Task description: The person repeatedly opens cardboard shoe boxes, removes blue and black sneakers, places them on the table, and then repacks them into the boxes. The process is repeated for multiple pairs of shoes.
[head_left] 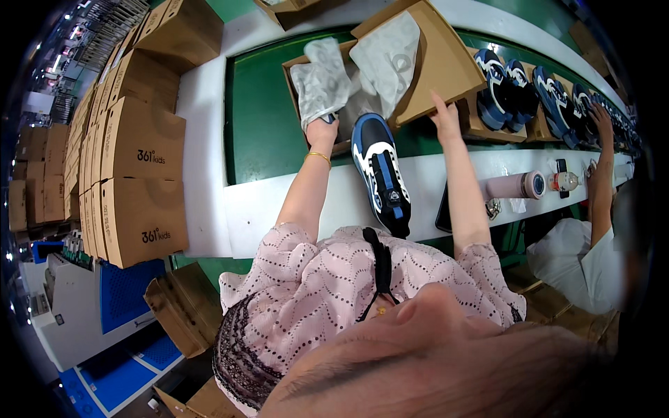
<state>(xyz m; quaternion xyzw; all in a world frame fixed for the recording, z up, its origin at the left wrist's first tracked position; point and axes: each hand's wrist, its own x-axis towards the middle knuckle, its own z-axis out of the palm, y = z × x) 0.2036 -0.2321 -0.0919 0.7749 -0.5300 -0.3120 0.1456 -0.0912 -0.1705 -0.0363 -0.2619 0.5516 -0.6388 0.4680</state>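
My left hand is closed on a shoe wrapped in patterned white tissue paper; only a bit of dark blue shows by the fingers. This bundle is over the left part of an open brown shoebox. My right hand grips the lower edge of the raised box lid. More tissue paper leans against the lid's inner side. Between my arms, a bare blue, white and black sneaker lies at the box's near edge, its toe pointing away from me.
Stacked brown shoeboxes stand on the left. Sneakers in open boxes line the belt to the right. On the white ledge are a pink tumbler and a bottle. A co-worker's hand reaches toward shoes at far right.
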